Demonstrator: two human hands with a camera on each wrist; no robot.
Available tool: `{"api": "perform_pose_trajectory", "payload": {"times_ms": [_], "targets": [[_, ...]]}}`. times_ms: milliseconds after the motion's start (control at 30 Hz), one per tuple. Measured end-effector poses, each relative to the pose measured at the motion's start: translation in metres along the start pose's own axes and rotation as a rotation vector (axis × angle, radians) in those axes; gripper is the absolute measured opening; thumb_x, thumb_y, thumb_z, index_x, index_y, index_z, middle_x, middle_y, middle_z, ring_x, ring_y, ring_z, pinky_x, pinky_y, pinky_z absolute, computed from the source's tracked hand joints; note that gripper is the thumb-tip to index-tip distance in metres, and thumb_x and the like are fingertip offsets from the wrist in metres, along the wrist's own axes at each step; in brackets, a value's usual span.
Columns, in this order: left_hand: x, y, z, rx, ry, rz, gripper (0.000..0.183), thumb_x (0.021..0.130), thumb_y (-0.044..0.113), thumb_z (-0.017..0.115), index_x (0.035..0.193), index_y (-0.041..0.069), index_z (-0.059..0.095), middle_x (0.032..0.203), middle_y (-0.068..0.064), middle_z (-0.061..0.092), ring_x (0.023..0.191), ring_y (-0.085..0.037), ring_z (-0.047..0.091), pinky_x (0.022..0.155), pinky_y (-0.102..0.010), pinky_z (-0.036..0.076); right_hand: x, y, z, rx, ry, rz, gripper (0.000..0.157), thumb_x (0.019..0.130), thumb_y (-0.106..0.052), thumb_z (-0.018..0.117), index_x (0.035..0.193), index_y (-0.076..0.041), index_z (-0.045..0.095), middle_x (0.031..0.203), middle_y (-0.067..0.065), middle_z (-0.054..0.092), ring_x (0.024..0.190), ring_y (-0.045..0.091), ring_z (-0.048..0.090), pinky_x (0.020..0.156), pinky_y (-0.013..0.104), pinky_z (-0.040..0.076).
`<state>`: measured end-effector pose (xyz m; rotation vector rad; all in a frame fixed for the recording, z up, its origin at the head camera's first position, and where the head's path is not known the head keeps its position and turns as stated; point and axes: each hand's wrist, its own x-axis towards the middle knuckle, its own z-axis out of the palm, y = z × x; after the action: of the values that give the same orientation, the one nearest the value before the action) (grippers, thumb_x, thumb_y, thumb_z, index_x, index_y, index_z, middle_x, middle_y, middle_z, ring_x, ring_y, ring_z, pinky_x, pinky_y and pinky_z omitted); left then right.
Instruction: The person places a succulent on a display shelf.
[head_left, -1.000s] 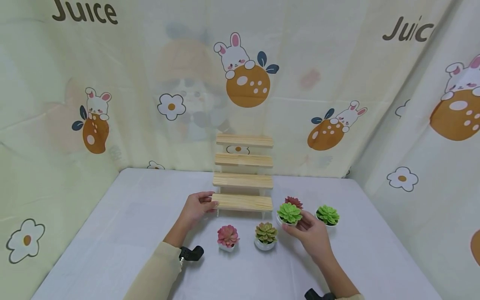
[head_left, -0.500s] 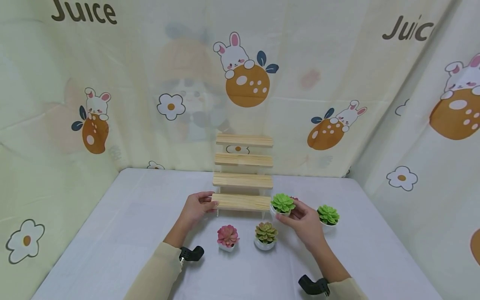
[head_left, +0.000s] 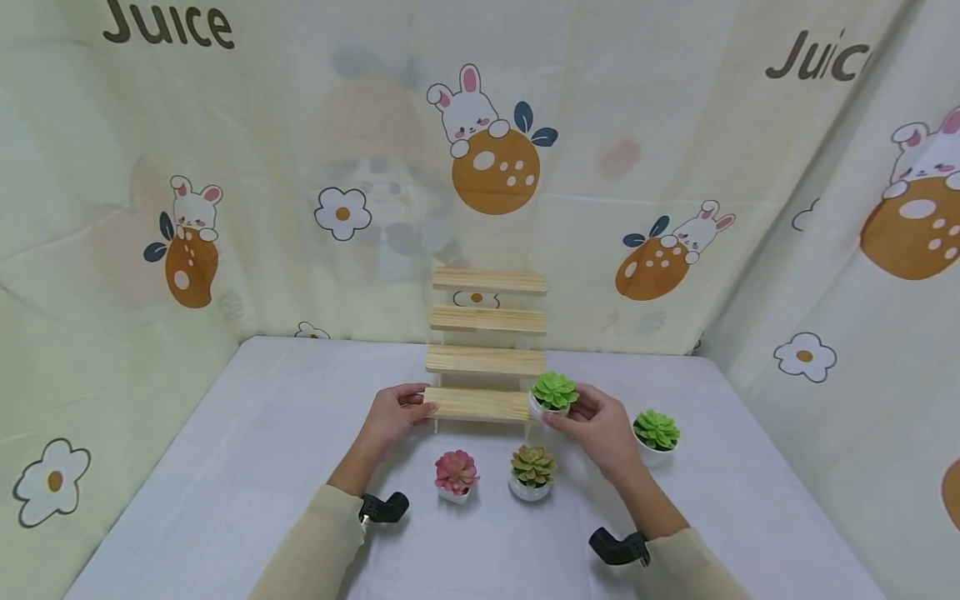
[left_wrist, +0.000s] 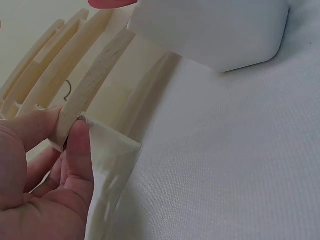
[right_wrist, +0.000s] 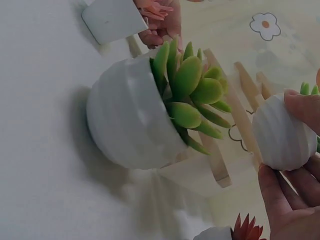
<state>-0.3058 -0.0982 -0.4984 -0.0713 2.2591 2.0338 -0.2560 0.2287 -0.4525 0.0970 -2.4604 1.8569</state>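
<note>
A wooden tiered shelf (head_left: 480,360) with several steps stands at the back of the table. My left hand (head_left: 392,417) pinches the left end of its lowest step (left_wrist: 90,80) between thumb and fingers. In my right hand (head_left: 606,429) is a bright green potted succulent (head_left: 555,392), held by its ribbed white pot (right_wrist: 282,135). This pot overlaps the right end of the lowest step in the head view. In front of the shelf stand a pink succulent (head_left: 456,473) and an olive-green succulent (head_left: 532,467), both in white pots.
Another green succulent (head_left: 657,431) stands right of my right hand. A dark red succulent (right_wrist: 246,230) shows at the bottom of the right wrist view, hidden in the head view. Behind the table (head_left: 300,400) hangs a printed curtain (head_left: 285,125).
My right hand has carried the green succulent left and back, from beside the shelf to the lowest step's right end. The dark red succulent became hidden. My left hand stays put.
</note>
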Motion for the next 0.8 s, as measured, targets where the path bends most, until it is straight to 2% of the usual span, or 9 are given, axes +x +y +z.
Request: {"api": "perform_pose_trajectory", "payload": {"times_ms": [300,633,800], "targets": [[0.0,0.0,0.0,0.011,-0.001,-0.011,0.046,0.091,0.004,0.076,0.135,0.0,0.064,0.112,-0.018,0.069,0.085,-0.015,0.07,0.078,-0.031,0.066,0.015,-0.013,0.005,-0.006,-0.014,0.01,0.069,0.08,-0.026,0.09,0.141,-0.01,0.061,0.136,0.015,0.065,0.118,0.017,0.067,0.092,0.015,0.057],[0.001,0.0,-0.001,0.027,0.01,-0.019,0.047,0.091,0.006,0.077,0.135,0.0,0.064,0.113,-0.018,0.068,0.086,-0.016,0.069,0.079,-0.031,0.065,0.031,-0.024,0.019,0.016,-0.031,-0.051,0.064,0.08,-0.02,0.09,0.137,-0.009,0.064,0.135,0.013,0.067,0.123,0.024,0.065,0.094,0.017,0.057],[0.001,0.0,-0.001,0.028,0.003,-0.026,0.047,0.092,0.008,0.076,0.136,0.001,0.063,0.114,-0.018,0.068,0.087,-0.017,0.069,0.079,-0.03,0.065,0.038,-0.03,0.025,-0.005,-0.037,-0.055,0.062,0.08,-0.022,0.089,0.137,-0.011,0.065,0.133,0.012,0.068,0.121,0.023,0.067,0.094,0.018,0.058]]}}
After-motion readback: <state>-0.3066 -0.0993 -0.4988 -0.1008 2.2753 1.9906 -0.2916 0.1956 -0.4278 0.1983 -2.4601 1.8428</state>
